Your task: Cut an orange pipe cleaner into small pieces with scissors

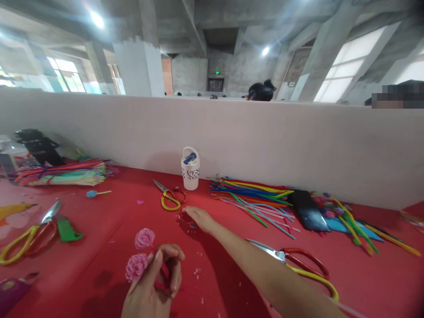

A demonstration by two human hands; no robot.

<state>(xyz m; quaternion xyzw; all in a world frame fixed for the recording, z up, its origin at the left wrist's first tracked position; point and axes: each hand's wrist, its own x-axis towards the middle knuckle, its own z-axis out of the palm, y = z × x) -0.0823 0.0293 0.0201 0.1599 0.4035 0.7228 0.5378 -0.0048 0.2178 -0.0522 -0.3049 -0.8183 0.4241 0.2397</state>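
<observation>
The left hand (155, 282), cut off at the wrist, pinches a pink flower (136, 266) in its fingers, while the right hand (200, 217) stretches over the counter (99, 229), its fingers' hold hidden.

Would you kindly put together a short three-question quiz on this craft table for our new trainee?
1. True or false: the left hand holds a pink fuzzy flower.
2. What lies beside the forearm of the right hand? A scissors; B a stapler; C a glue bottle.
3. Fill in: a second pink flower lies on the ___ table cover.
Key: 1 true; 2 A; 3 red.
</observation>
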